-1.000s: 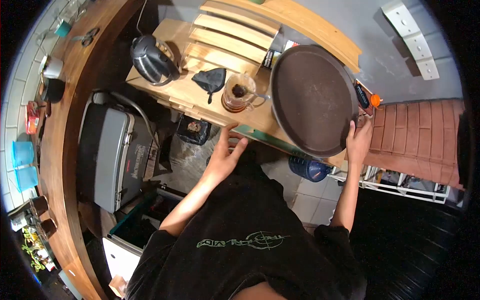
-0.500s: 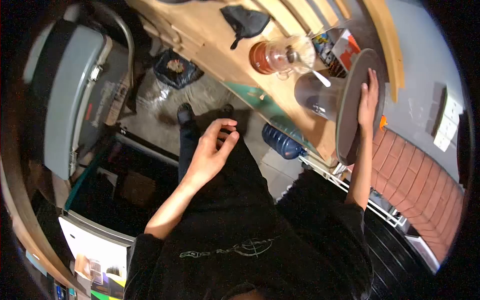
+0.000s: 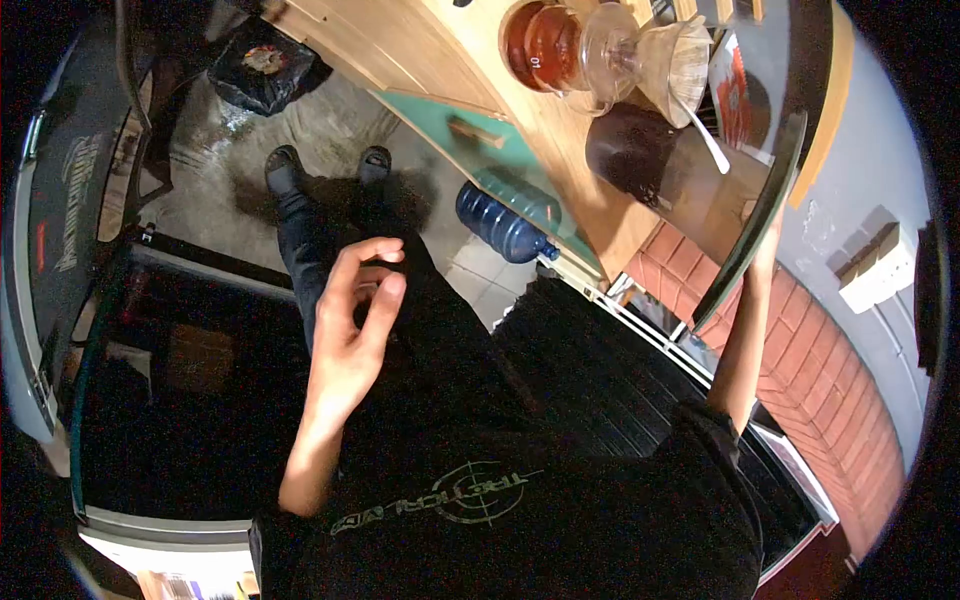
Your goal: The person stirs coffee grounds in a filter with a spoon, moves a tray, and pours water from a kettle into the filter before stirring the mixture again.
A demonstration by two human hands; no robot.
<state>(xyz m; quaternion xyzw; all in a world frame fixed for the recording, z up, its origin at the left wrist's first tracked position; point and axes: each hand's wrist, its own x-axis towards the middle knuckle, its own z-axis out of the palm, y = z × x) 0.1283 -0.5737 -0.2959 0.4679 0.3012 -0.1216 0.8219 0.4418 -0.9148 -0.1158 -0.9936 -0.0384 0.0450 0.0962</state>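
My left hand [image 3: 350,335] hangs in the air over my lap, fingers loosely curled, thumb and forefinger apart, nothing between them. My right hand [image 3: 768,235] is at the outer face of a large round dark lid [image 3: 735,265], seen almost edge-on; its fingers are mostly hidden behind the rim. Under the lid is a clear cylindrical container [image 3: 690,190] with a dark lower part, on the wooden counter [image 3: 560,150]. Beside it stands a glass coffee carafe [image 3: 545,50] holding reddish-brown liquid. A dripper with a paper filter [image 3: 675,65] sits on top, and a white-handled spoon [image 3: 710,145] rests in it.
A blue water bottle [image 3: 505,220] lies below the counter edge. On the floor is a black plastic bag [image 3: 262,70] with scraps. A brick-patterned wall [image 3: 820,370] and a white power outlet [image 3: 880,270] are at the right. A grey case [image 3: 50,210] stands at the left.
The view has shifted and come nearer the counter. The lid has turned from showing its broad face to nearly edge-on, hiding most of my right hand. My left hand keeps its loose curl.
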